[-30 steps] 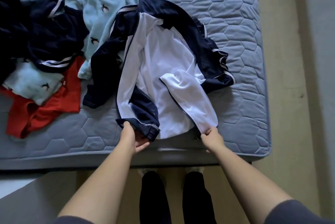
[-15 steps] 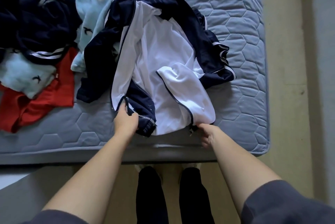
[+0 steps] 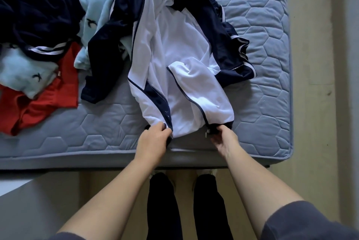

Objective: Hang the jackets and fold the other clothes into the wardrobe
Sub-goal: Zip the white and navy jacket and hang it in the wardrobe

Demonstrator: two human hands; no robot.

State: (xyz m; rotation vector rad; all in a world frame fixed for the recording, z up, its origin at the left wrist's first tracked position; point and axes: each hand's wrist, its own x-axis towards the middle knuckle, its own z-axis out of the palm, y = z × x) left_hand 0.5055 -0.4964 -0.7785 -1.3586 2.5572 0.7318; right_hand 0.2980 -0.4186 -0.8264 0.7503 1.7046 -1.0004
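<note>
A navy zip jacket (image 3: 174, 49) with a white lining lies open on the blue quilted mattress (image 3: 262, 45), its hem toward me. My left hand (image 3: 153, 138) pinches the left bottom corner of the hem beside the zipper. My right hand (image 3: 223, 138) grips the right bottom corner at the dark hem band, next to the metal zipper pull. Both hands sit near the mattress's front edge.
A heap of other clothes lies at the left: a light blue bird-print garment (image 3: 93, 6), a navy garment with white stripes (image 3: 38, 21) and a red garment (image 3: 38, 99). Beige floor (image 3: 310, 103) runs along the mattress's right side. My legs stand below the front edge.
My left hand has let go of the folded-over navy flap and now holds the hem corner. The left front panel lies flatter. My right hand keeps its hold on the right corner.
</note>
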